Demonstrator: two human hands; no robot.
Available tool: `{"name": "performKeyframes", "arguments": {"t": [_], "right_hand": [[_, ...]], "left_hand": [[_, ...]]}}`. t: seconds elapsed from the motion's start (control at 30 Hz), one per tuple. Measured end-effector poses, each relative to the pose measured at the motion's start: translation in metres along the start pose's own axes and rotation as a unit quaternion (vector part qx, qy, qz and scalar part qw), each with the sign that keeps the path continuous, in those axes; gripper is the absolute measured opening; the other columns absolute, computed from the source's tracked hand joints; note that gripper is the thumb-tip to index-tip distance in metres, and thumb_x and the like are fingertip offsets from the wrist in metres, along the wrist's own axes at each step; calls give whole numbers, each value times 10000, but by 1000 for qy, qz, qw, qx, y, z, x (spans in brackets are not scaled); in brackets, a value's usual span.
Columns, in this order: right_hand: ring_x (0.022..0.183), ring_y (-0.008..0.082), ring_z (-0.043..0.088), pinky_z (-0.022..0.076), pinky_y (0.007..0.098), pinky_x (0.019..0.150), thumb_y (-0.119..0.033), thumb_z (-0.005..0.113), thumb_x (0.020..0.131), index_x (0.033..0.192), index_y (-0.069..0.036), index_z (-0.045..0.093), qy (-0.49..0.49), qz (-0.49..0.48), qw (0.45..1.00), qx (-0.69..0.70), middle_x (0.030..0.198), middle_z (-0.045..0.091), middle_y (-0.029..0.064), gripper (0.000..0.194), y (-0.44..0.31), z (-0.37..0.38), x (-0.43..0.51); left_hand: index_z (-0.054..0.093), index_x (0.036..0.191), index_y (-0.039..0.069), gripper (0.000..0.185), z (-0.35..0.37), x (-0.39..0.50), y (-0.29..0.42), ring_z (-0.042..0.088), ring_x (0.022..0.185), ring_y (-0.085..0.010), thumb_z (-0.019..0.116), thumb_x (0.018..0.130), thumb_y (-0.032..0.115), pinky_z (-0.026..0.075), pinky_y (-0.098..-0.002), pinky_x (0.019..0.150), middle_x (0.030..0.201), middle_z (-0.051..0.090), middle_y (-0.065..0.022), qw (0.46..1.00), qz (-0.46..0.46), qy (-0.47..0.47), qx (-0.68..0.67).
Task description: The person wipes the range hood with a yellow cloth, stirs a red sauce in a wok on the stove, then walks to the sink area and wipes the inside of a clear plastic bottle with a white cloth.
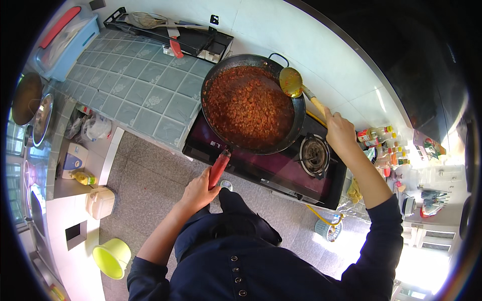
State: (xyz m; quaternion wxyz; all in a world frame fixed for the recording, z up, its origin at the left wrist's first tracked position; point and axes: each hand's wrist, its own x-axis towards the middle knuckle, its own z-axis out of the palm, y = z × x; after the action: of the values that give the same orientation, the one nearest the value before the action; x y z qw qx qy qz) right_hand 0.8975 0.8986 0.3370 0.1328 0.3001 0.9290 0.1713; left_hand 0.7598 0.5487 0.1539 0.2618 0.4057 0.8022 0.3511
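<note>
A large dark wok (209,120) stands over the left part of a two-burner gas stove (256,165). Thick red-brown minced sauce (250,109) fills much of it. Its red handle (219,169) points toward me, and my left hand (199,191) is wrapped around that handle. My right hand (340,128) grips the wooden handle of a metal ladle (291,82). The ladle's bowl, coated with oily residue, is at the wok's upper right rim, above or against it; I cannot tell which. The wok's small loop handle (278,57) shows at the back.
The right burner (314,155) is uncovered. A black rack (158,35) holds a wire strainer (147,19) and a red-handled knife (175,45) behind the tiled counter (147,82). Several bottles (388,150) stand at the right. A yellow-green bucket (112,259) is on the floor.
</note>
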Motion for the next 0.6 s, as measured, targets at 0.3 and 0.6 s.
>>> {"name": "performKeyframes", "arguments": {"t": [0.3, 0.6], "right_hand": [[824, 354, 637, 516, 437, 728, 3, 585, 744, 1341, -61, 452, 26, -42, 998, 36, 955, 612, 189, 615, -5, 35, 71], [951, 331, 631, 508, 420, 831, -28, 510, 826, 1294, -132, 538, 6, -194, 976, 95, 1039, 649, 186, 480, 12, 17, 157]], "left_hand": [[392, 1321, 30, 641, -6, -3, 11, 598, 910, -459, 663, 765, 198, 479, -505, 798, 998, 622, -286, 997, -51, -22, -61], [450, 1321, 42, 601, -12, -5, 24, 645, 868, -376, 646, 763, 150, 495, -400, 765, 938, 641, -235, 992, -93, -8, -80]]}}
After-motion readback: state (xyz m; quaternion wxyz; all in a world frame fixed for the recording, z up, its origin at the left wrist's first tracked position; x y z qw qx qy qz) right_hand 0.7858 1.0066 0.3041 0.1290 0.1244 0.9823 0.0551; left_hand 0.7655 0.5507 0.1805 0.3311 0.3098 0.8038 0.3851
